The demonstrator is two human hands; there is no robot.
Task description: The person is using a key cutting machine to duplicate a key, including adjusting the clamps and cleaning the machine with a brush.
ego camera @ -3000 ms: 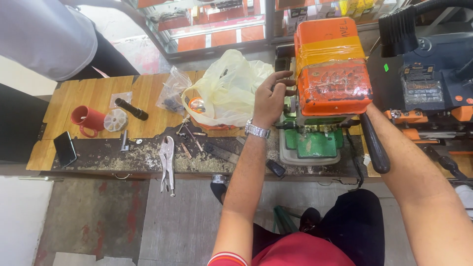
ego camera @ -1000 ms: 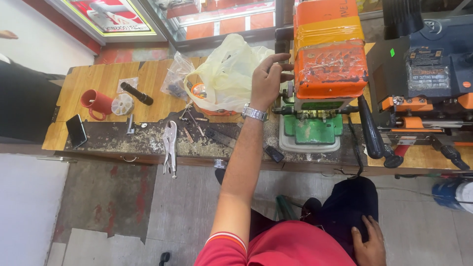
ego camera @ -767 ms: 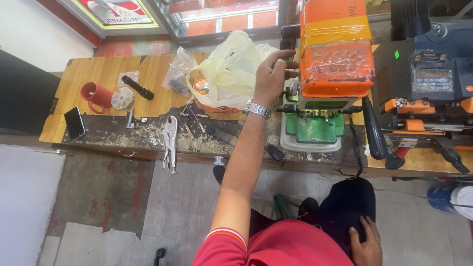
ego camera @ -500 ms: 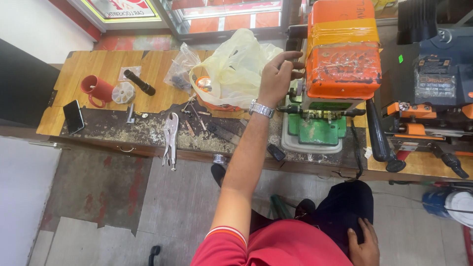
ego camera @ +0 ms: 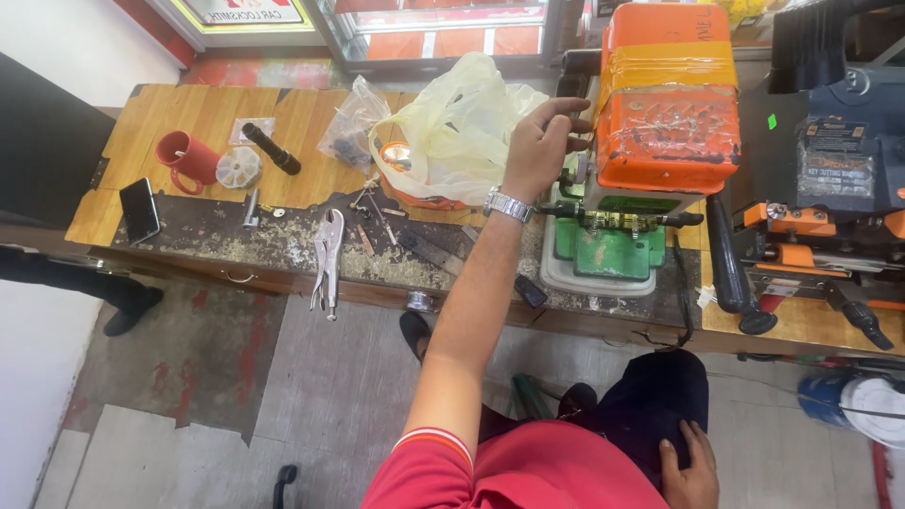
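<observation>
- A black phone (ego camera: 139, 209) sits at the workbench (ego camera: 203, 240) near-left edge; locking pliers (ego camera: 327, 259) overhang the near edge.
- The yellow plastic bag (ego camera: 462, 127) crowds the far middle.
- The left hand (ego camera: 539, 143) touches the orange key-cutting machine (ego camera: 660, 123) on its left side, fingers loosely curled; the machine is taped and scuffed, standing right of centre.
- The right hand (ego camera: 690, 469) rests flat on the lap.

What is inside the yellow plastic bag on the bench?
Through the mouth of the yellow plastic bag, an orange container with something shiny shows. The bag's folds hide the rest.
</observation>
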